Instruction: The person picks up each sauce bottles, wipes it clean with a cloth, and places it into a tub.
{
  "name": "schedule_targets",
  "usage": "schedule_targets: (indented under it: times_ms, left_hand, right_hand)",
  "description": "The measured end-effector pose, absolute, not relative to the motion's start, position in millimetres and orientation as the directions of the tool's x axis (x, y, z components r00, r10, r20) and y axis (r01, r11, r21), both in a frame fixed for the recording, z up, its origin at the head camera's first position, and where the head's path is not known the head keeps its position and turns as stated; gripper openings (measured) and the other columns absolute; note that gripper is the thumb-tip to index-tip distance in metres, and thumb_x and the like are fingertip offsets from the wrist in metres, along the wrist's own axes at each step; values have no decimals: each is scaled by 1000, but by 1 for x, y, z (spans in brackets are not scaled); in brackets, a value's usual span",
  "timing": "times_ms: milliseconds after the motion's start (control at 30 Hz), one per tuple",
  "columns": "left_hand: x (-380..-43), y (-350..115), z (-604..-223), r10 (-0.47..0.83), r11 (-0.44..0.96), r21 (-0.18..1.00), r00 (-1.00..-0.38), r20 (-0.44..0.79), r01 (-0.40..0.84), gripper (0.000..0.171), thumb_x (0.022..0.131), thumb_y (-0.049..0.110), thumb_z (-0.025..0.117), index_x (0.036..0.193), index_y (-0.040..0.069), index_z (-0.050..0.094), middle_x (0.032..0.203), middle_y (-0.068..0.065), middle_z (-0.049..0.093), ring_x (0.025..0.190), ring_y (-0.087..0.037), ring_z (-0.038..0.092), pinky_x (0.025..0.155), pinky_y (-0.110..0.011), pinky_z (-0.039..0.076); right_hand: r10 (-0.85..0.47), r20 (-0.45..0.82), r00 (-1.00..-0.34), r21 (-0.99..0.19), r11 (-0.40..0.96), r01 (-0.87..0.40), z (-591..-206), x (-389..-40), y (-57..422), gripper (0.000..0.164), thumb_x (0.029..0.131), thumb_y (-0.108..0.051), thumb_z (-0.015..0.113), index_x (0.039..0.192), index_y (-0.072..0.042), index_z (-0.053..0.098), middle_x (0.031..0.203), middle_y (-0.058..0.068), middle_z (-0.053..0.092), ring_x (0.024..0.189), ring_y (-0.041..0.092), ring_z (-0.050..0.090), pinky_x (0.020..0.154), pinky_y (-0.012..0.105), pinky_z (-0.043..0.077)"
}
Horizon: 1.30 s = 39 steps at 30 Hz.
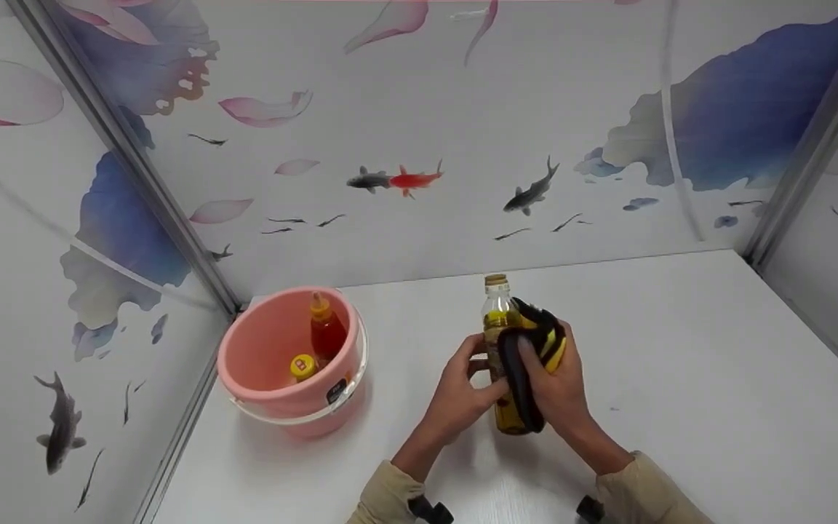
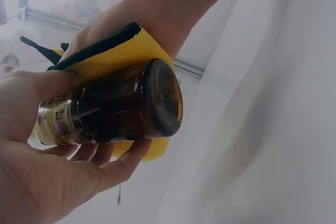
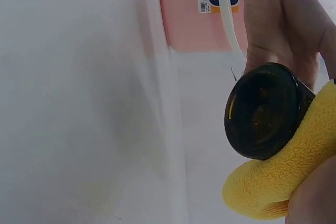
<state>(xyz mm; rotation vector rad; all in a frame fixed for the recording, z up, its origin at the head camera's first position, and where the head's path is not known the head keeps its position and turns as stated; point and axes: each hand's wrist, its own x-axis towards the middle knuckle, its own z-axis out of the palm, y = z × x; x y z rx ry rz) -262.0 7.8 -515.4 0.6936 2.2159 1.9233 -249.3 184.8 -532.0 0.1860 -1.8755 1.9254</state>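
A glass bottle (image 1: 497,309) with a gold cap and dark amber contents is held up off the table, its base tipped toward the wrist cameras. My left hand (image 1: 458,397) grips it from the left, with fingers curled behind the glass in the left wrist view. In my right hand (image 1: 563,378) is a yellow cloth with black edging (image 1: 524,356), pressed against the bottle's right side. The left wrist view shows the cloth's yellow face (image 2: 118,59) wrapped along the glass. The bottle's round base (image 3: 262,111) faces the right wrist camera.
At the left of the white table (image 1: 652,349) stands a pink bucket (image 1: 252,349) with a white handle. Inside it are a red sauce bottle (image 1: 327,335) with a yellow top and a yellow-capped container (image 1: 303,366). Printed wall panels (image 1: 426,109) enclose the table.
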Motion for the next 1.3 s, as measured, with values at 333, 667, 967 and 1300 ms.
schedule_targets:
  times_ms: [333, 667, 967, 1300]
  left_hand:
    - [-261, 9, -513, 414, 72, 972, -893, 176, 225, 65, 95, 31, 84, 153, 33, 54, 143, 2, 62, 123, -18, 65, 102, -39, 60]
    - [-265, 8, -513, 313, -70, 984, -933, 177, 164, 75, 95, 27, 85, 157, 20, 45, 146, -7, 62, 128, -22, 67, 105, -41, 60]
    - [-267, 6, -510, 235, -106, 974, -947, 220, 200, 71, 95, 21, 84, 157, 20, 49, 148, -10, 59, 126, -26, 67, 105, -43, 60]
    - [-267, 6, -510, 245, -85, 974, -943, 224, 210, 68, 97, 25, 83, 158, 26, 52, 142, -8, 61, 124, -24, 65, 103, -39, 59]
  right_hand:
    - [237, 403, -884, -914, 49, -403, -527, -250, 187, 44, 107, -13, 69, 146, -9, 50, 129, 4, 67, 110, 22, 70, 94, 26, 61]
    - [193, 405, -894, -912, 22, -409, -530, -249, 182, 48, 106, -10, 70, 148, -10, 49, 132, 5, 67, 110, 24, 71, 92, 29, 64]
    - [169, 387, -906, -921, 20, -390, -533, -244, 176, 47, 106, -12, 69, 148, -11, 49, 131, 5, 66, 111, 24, 72, 93, 30, 64]
    - [181, 383, -906, -922, 22, -386, -533, -244, 175, 47, 106, -13, 70, 148, -12, 49, 131, 4, 66, 111, 24, 72, 92, 31, 64]
